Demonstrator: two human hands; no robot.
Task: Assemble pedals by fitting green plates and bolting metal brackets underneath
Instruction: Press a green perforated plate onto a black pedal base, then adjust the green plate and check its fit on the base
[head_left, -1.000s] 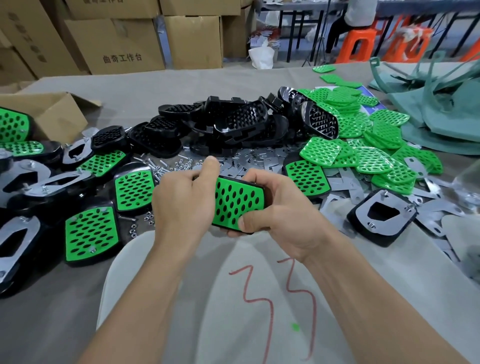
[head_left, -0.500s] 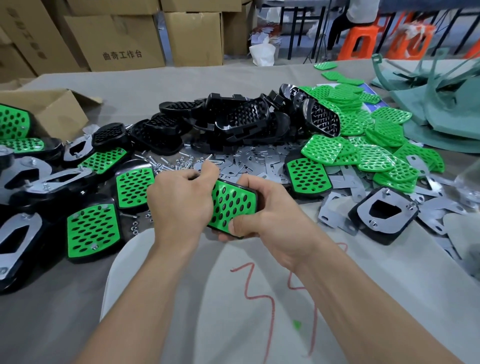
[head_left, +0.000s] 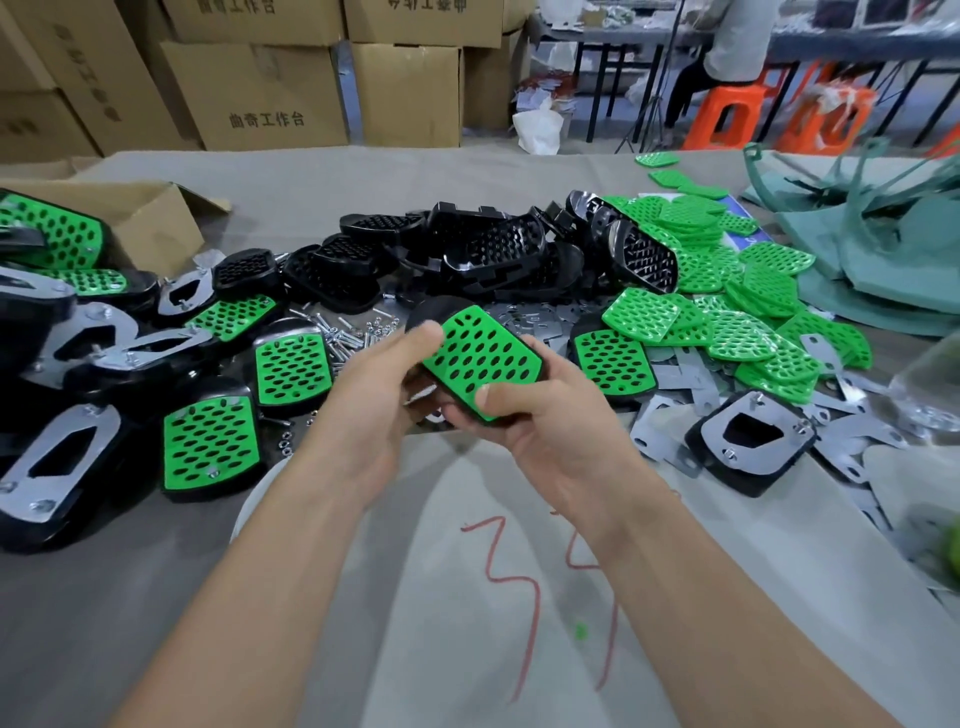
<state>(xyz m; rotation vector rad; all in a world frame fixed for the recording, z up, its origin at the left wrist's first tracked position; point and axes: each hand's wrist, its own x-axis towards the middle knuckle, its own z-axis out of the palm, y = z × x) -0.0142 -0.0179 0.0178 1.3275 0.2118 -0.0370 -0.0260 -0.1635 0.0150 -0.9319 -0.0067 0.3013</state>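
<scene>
— What is the right hand (head_left: 550, 415) doing?

— It holds the pedal (head_left: 480, 364). The thumb presses on the near corner of the green plate (head_left: 485, 345), and the fingers curl under the black part.

— And the left hand (head_left: 379, 384)?

— It grips the pedal's left side. Its fingertips are blurry, so I can't say just how they sit.

— Where is the pedal?

— Up in the air and tilted, just above the near part of the table (head_left: 104, 597). The green side faces up.

— Does it look heavy?

— No, I think it is light. It looks like hard plastic, so it should not bend or squash. The black part looks shiny, so it may slip a bit. The holes in the green plate give the thumb something to catch on.

— Where is the best place to hold it?

— By the long edges, I'd say, thumb on top and fingers below. To bolt a bracket on, it must be turned over, so a hold on both sides seems safest.

— What is around it?

— Bolts (head_left: 337, 332) lie just past the hands. Metal brackets (head_left: 680, 374) are spread out to the right, with loose green plates (head_left: 737, 332) heaped farther right. Empty black shells (head_left: 488, 249) are piled on the far side. Done pedals (head_left: 210, 449) lie on the left.
</scene>
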